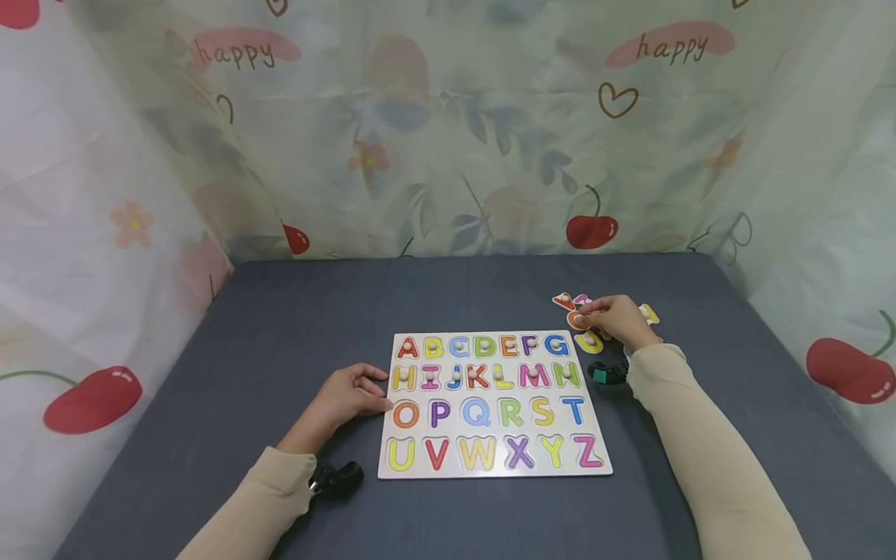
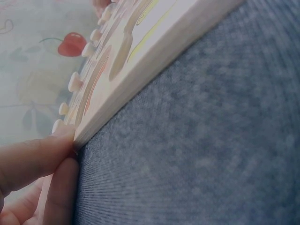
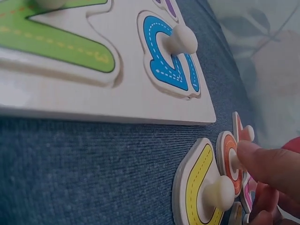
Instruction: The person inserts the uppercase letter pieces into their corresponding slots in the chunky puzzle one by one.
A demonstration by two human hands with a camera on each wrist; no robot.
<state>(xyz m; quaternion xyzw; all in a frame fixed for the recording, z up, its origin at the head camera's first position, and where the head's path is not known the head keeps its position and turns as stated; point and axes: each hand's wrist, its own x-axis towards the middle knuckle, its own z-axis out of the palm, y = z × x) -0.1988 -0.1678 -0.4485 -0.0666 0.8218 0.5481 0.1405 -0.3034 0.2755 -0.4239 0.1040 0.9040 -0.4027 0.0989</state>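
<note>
A white alphabet puzzle board [image 1: 490, 472] lies flat on the dark cloth. Knobbed letters A to N sit in its upper two rows; the lower two rows show coloured letter recesses without knobs. At its left edge, my left hand [image 1: 348, 395] pinches the board, thumb on top and a finger against the side. Beyond the upper right corner, my right hand [image 1: 625, 320] pinches the knob of an orange O piece [image 3: 228, 145], among loose letters. Closest to the board is a yellow U piece [image 3: 191, 192]; a red V piece [image 1: 562, 300] lies behind the O.
Another yellow letter piece [image 1: 649, 314] pokes out past the right hand, which hides part of the loose pile. A dark grey cloth [image 1: 315, 303] covers the table. Printed curtains [image 1: 448, 140] enclose the back and sides. Black wrist devices [image 1: 337, 478] are strapped at both cuffs.
</note>
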